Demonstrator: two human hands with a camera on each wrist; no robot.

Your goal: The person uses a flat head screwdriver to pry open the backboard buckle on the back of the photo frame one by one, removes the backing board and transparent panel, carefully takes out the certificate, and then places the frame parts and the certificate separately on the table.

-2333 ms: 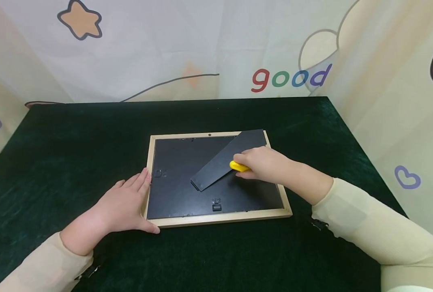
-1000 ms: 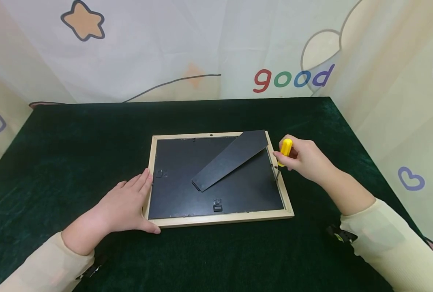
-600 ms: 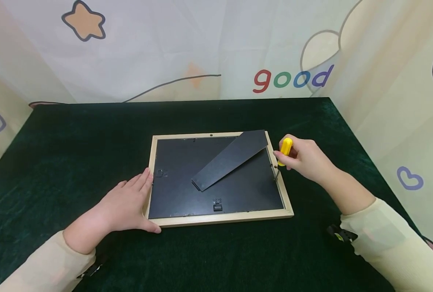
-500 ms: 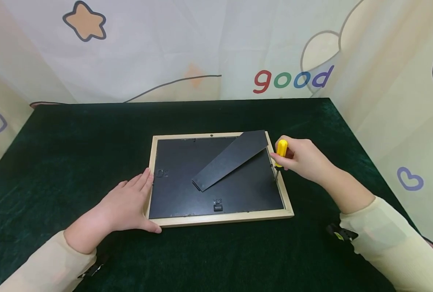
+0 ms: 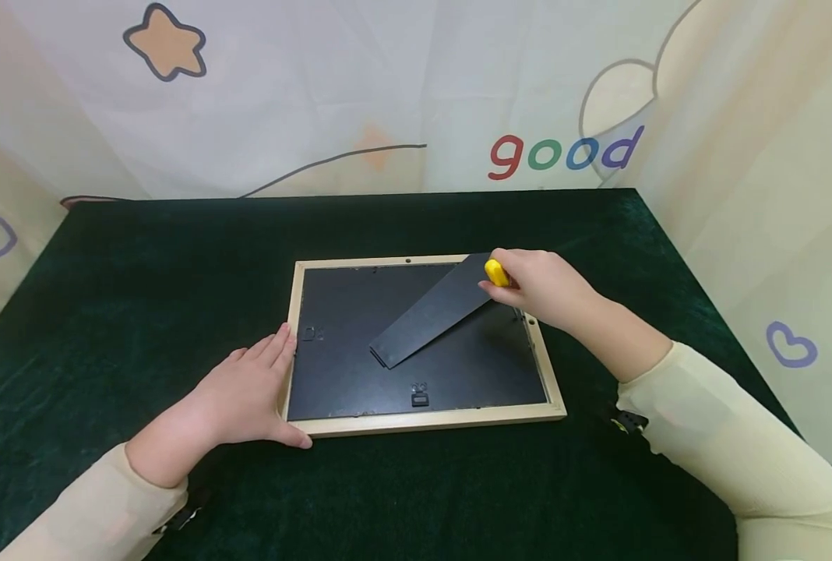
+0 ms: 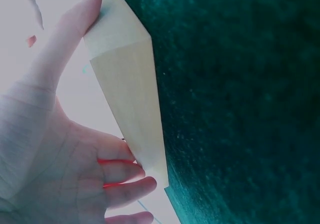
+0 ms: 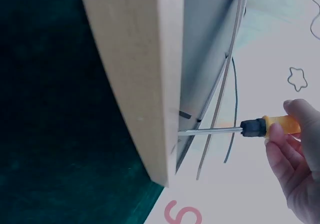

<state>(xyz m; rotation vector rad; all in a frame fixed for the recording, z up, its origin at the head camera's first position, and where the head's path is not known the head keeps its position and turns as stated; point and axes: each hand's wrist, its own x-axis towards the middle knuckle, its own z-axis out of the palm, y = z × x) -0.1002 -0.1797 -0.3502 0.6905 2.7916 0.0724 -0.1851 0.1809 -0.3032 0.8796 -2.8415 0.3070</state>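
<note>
A light wooden picture frame (image 5: 423,421) lies with its black backboard (image 5: 360,389) facing up. My left hand (image 5: 244,393) rests against its near left corner, fingers straight along the left side and thumb at the front edge. In the left wrist view the thumb and fingertips touch the wooden side. My right hand (image 5: 545,284) holds a screwdriver by its yellow handle (image 5: 496,273), over the far right corner. The right wrist view shows the metal shaft (image 7: 212,131) with its tip at the inner edge of the wood, close to a small dark tab (image 7: 185,114).
A black easel stand (image 5: 433,312) lies slantwise on the backboard, its upper end partly behind the right hand. Hanging hooks (image 5: 419,398) sit near the front and left edges. Dark green cloth (image 5: 416,499) covers the table, and a printed curtain (image 5: 318,93) hangs behind it.
From the middle of the frame my right hand went to the right side, then up and left to the far right corner, with the screwdriver. My left hand has stayed in place.
</note>
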